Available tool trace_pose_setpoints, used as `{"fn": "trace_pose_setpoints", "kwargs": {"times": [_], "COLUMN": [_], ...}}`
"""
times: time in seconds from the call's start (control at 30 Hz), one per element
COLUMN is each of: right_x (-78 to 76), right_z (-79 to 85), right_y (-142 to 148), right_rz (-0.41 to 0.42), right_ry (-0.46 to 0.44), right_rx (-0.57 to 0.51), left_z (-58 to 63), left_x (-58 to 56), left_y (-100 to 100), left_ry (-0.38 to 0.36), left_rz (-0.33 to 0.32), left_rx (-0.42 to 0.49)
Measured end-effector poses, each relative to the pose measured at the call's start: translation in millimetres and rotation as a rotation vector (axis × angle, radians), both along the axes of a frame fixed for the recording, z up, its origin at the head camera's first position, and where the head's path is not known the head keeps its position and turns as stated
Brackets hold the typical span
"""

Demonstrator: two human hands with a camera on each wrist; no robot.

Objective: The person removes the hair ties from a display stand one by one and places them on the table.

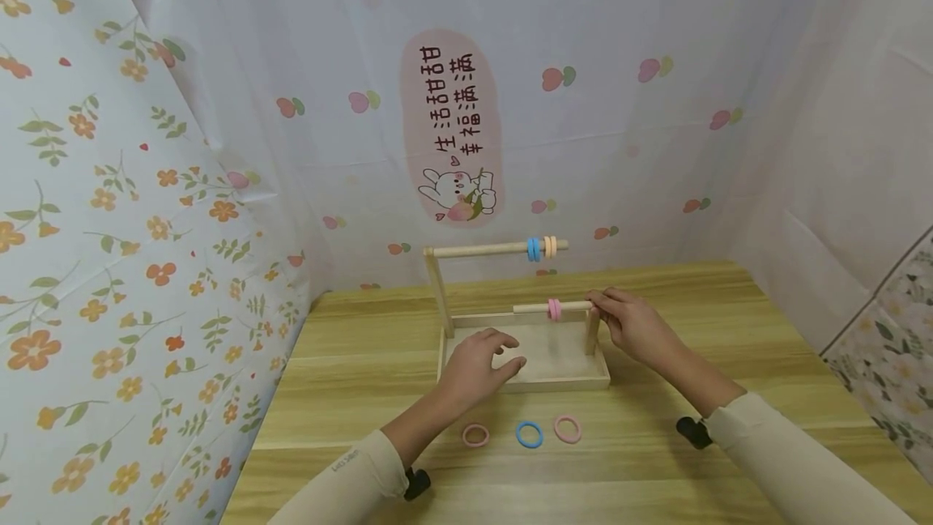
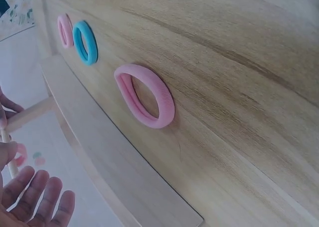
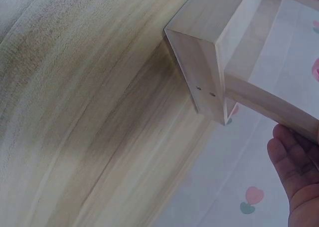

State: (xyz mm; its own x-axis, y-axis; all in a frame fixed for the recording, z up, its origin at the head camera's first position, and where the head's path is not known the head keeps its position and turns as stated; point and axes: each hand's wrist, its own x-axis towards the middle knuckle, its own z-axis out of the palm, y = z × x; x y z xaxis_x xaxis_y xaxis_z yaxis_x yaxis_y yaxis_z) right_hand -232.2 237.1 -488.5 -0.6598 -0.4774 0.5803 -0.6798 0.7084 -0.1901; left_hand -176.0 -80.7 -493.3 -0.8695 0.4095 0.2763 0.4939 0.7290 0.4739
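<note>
A wooden stand has a shallow tray base (image 1: pixel 525 386), a tall left post (image 1: pixel 439 294) with an upper bar (image 1: pixel 477 250), and a short right post (image 1: pixel 593 332) with a lower bar (image 1: pixel 530 309). My right hand (image 1: pixel 632 326) grips the top of the short post, where the lower bar joins it; in the right wrist view its fingers (image 3: pixel 294 159) lie against the post. My left hand (image 1: pixel 477 367) hovers over the tray, fingers apart and holding nothing. Pink hair ties (image 1: pixel 554 310) hang on the lower bar. Blue hair ties (image 1: pixel 534 249) and orange hair ties (image 1: pixel 550 247) hang on the upper bar.
On the table in front of the tray lie a pink hair tie (image 1: pixel 476 425), a blue hair tie (image 1: pixel 529 423) and another pink hair tie (image 1: pixel 557 433). A printed curtain (image 1: pixel 619 144) stands behind the table, and a flowered one (image 1: pixel 146 266) at the left.
</note>
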Motion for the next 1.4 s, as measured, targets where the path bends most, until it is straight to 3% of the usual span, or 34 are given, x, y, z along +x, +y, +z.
{"fn": "trace_pose_setpoints", "kwargs": {"times": [0.27, 0.63, 1.03, 1.4], "right_x": [1.1, -0.6, -3.8, -3.3], "right_z": [3.7, -5.4, -4.3, -4.9], "right_y": [0.8, 1.6, 1.9, 0.9], "right_rz": [-0.014, 0.012, 0.009, 0.021], "right_ry": [-0.049, 0.023, 0.004, 0.034], "right_rx": [0.004, -0.016, -0.009, -0.03], "left_z": [2.0, 5.1, 12.4, 16.3], "left_x": [-3.9, -7.7, -19.1, -21.2], "left_y": [-3.7, -5.5, -5.5, -3.6], "left_ry": [-0.016, -0.071, -0.057, -0.049], "left_rz": [0.051, 0.087, 0.084, 0.111], "left_rx": [0.032, 0.116, 0.155, 0.153]}}
